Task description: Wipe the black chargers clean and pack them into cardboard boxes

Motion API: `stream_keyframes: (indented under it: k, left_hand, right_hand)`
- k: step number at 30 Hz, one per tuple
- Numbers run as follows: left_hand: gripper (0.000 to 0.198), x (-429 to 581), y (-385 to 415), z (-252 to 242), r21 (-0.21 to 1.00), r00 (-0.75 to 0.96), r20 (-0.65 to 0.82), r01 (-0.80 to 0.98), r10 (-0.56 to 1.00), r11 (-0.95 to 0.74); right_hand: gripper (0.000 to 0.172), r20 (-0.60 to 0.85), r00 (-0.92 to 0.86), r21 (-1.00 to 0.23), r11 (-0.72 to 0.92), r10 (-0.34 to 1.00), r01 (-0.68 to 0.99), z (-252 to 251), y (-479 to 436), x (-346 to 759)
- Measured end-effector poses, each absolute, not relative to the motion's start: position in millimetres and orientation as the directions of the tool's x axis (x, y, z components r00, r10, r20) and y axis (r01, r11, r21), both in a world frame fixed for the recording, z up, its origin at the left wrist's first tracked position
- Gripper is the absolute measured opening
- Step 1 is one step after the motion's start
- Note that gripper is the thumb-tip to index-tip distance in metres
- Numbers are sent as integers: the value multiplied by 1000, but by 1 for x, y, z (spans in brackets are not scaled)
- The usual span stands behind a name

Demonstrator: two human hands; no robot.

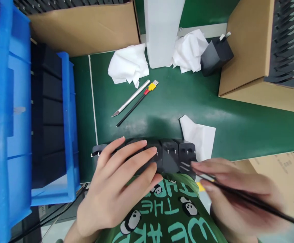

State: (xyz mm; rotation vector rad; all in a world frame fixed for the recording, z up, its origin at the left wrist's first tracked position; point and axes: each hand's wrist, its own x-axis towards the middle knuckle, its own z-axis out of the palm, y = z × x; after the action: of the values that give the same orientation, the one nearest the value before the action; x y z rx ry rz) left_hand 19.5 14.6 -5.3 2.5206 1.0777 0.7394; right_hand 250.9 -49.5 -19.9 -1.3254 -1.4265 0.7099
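Observation:
A row of black plug-in chargers point(170, 156) stands along the near edge of the green bench, with metal prongs facing up. My left hand point(119, 189) lies across the row's left part, fingers spread out, touching several chargers and hiding parts of them. My right hand point(238, 195), blurred, is closed around a thin black two-pronged tool point(228, 189) with a cord-like tail running to the lower right. Its pale, smeared tips are by the rightmost charger point(187, 152); whether they touch it I cannot tell.
A craft knife point(131, 98) and a short USB cable point(137, 104) lie ahead. White cloths point(129, 64) flank a white post point(162, 33); a white scrap point(200, 138) lies nearer. Right are a loose charger point(215, 55) and a cardboard box point(248, 50). Left, a blue bin point(71, 135) holds black blocks.

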Motion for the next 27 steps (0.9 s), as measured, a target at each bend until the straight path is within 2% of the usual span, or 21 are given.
stream_keyframes:
  k: [3,5,8,13,20,27]
  left_hand:
    - [13,20,14,-11,478,605,346,544,717,-690]
    - [13,20,16,-13,475,621,344,532,704,-701]
    - [13,18,18,-13,487,633,333,518,698,-703]
    - [12,16,18,-14,513,620,348,502,703,-696]
    - [7,16,20,-15,500,632,340,506,696,-703]
    - [7,16,20,-14,501,628,344,506,698,-702]
  right_hand:
    - [23,298,-77,-857,302,952,418,-10,-36,235]
    - [16,259,-130,-830,289,957,477,-7,-29,227]
    - [17,257,-76,-831,260,963,492,-8,-26,221]
    - [31,287,0,-851,255,958,458,-13,-29,220]
    - [18,231,-52,-811,222,972,541,-8,-27,221]
    - [20,198,-42,-800,186,979,571,-8,-30,220]
